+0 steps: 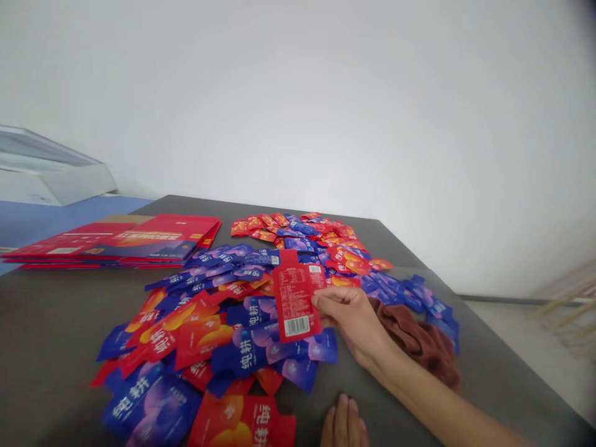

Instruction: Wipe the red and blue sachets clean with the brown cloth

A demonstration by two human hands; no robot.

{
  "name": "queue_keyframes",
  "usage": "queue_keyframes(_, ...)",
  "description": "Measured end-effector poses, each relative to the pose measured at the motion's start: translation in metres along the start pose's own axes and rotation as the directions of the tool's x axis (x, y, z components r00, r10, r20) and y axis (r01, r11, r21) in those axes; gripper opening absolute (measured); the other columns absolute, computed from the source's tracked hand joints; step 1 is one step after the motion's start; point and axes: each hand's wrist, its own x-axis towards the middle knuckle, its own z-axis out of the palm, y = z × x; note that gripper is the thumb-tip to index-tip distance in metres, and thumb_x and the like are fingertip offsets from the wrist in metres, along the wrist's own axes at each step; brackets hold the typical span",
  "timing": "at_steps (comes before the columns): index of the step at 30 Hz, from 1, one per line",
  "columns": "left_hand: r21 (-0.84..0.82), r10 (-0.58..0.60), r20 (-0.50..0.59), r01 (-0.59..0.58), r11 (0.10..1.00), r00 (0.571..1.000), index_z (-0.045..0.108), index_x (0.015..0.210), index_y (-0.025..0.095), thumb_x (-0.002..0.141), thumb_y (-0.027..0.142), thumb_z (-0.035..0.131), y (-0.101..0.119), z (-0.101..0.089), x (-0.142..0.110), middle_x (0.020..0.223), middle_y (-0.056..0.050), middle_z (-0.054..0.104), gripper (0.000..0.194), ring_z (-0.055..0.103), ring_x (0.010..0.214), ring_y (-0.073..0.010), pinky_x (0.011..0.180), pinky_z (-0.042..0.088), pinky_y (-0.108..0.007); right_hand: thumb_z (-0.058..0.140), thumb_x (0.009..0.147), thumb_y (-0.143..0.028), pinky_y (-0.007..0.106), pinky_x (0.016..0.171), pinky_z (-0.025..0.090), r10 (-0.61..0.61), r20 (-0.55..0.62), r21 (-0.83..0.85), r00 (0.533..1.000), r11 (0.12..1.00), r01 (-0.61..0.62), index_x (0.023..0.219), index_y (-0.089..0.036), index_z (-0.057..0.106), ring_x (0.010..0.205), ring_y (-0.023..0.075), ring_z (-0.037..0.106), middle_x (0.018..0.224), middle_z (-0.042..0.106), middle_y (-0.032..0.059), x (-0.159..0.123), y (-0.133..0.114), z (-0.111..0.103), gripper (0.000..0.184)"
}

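Note:
Between the thumb and fingers of my right hand (347, 313) is a flat red pouch (294, 298), its back towards me with white print and a barcode. It is held above a wide spread of similar pouches (246, 347), some blue-purple and some red-orange with white lettering. My left hand (344, 425) shows only its fingers at the bottom edge; they lie flat on the dark table (391, 410), apart from the pouches. Close by, a red-orange pouch (242, 422) lies to its left. A brown cloth (419, 341) is bunched up beyond my right wrist.
A stack of flat red and blue printed cartons (139, 242) lies at the left. Further pouches (321, 233) reach towards the table's far end. A white tray-like box (51, 174) rests on a blue surface (84, 214) at far left. Behind stands a white wall (326, 112).

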Motion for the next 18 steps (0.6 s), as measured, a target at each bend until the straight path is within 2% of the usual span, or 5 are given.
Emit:
queue_keyframes(2, -0.041, 0.081, 0.001, -0.081, 0.996, 0.997, 0.068, 0.086, 0.013, 0.09, 0.027, 0.078, -0.023, -0.012, 0.006, 0.084, -0.009, 0.081, 0.018, 0.079, 0.077, -0.0224, 0.074, 0.06, -0.033, 0.096, 0.06, -0.046, 0.026, 0.058, 0.059, 0.012, -0.026, 0.025, 1.0, 1.0, -0.012, 0.08, -0.017, 0.085, 0.056, 0.0146, 0.068, 0.073, 0.079, 0.0072, -0.016, -0.006, -0.008, 0.037)
queue_keyframes(5, -0.098, 0.217, -0.026, -0.219, 0.971, 0.976, 0.07, 0.097, 0.012, 0.095, 0.03, 0.072, -0.058, -0.028, 0.018, 0.094, -0.01, 0.082, 0.019, 0.078, 0.084, -0.021, 0.081, 0.059, -0.034, 0.097, 0.063, -0.045, 0.026, 0.059, 0.06, 0.014, -0.047, 0.043, 0.999, 0.999, -0.012, 0.083, -0.017, 0.086, 0.058, 0.0145, 0.069, 0.076, 0.08, 0.0081, -0.035, -0.01, -0.02, 0.036)
queue_keyframes(8, -0.133, 0.308, 0.026, -0.303, 0.944, 0.951, 0.07, 0.104, 0.009, 0.098, 0.029, 0.062, -0.08, -0.04, 0.031, 0.1, -0.012, 0.081, 0.022, 0.077, 0.091, -0.0217, 0.088, 0.057, -0.037, 0.096, 0.067, -0.043, 0.025, 0.061, 0.06, 0.03, -0.038, 0.052, 0.999, 0.998, -0.028, 0.087, -0.018, 0.087, 0.059, 0.0139, 0.07, 0.079, 0.081, 0.0081, -0.05, -0.01, -0.03, 0.033)
queue_keyframes(13, -0.192, 0.352, 0.093, -0.33, 0.924, 0.931, 0.07, 0.11, 0.006, 0.098, 0.026, 0.05, -0.088, -0.051, 0.041, 0.104, -0.015, 0.08, 0.031, 0.076, 0.098, -0.0261, 0.098, 0.051, -0.045, 0.097, 0.066, -0.045, 0.023, 0.063, 0.06, 0.037, -0.074, 0.053, 0.997, 0.998, -0.033, 0.087, -0.019, 0.087, 0.058, 0.0122, 0.069, 0.078, 0.081, 0.0081, -0.07, -0.01, -0.037, 0.035)
queue_keyframes(18, -0.226, 0.352, 0.102, -0.323, 0.919, 0.93, 0.07, 0.112, 0.005, 0.1, 0.027, 0.047, -0.089, -0.052, 0.041, 0.107, -0.018, 0.078, 0.034, 0.075, 0.102, -0.0284, 0.109, 0.044, -0.051, 0.099, 0.06, -0.049, 0.024, 0.063, 0.059, 0.055, -0.099, 0.059, 0.994, 0.997, -0.049, 0.082, -0.019, 0.086, 0.057, 0.0121, 0.068, 0.076, 0.08, 0.0079, -0.075, -0.011, -0.037, 0.039)
